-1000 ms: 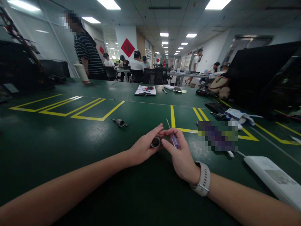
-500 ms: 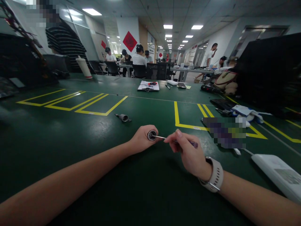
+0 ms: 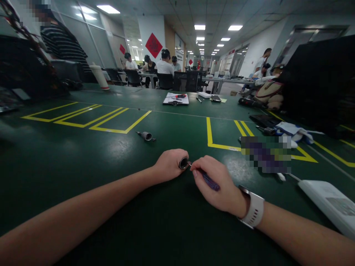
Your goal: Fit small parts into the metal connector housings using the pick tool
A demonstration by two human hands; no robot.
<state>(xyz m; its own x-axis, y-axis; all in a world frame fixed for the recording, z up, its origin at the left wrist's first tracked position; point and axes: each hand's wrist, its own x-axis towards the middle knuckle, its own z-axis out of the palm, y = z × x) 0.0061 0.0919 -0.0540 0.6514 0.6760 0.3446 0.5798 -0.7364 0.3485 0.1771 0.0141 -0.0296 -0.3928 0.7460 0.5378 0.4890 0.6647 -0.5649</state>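
My left hand [image 3: 170, 164] is closed around a small round metal part [image 3: 183, 163], its hollow end facing me. In my right hand [image 3: 215, 184] is a small screwdriver with a dark purple handle [image 3: 211, 181]. Its thin shaft points left to the rim of the metal part; whether the tip touches or sits inside cannot be made out. Beyond my left hand, another hollow metal part [image 3: 146, 136] with a narrow tail lies on its side on the green table [image 3: 133, 229], a tiny dark piece [image 3: 154, 139] beside it.
Yellow tape [image 3: 222, 147] marks boxes on the table. A clipboard [image 3: 175, 99] with a red-handled screwdriver [image 3: 181, 96] lies farther back. A white device [image 3: 324, 195] and a blue-white cloth [image 3: 294, 130] are at right; a cup [image 3: 99, 77] stands at back left. Several people sit beyond.
The metal part has shifted slightly right and turned. My right hand has rolled over, its screwdriver handle now slanting down, and its fingers are closer to the part.
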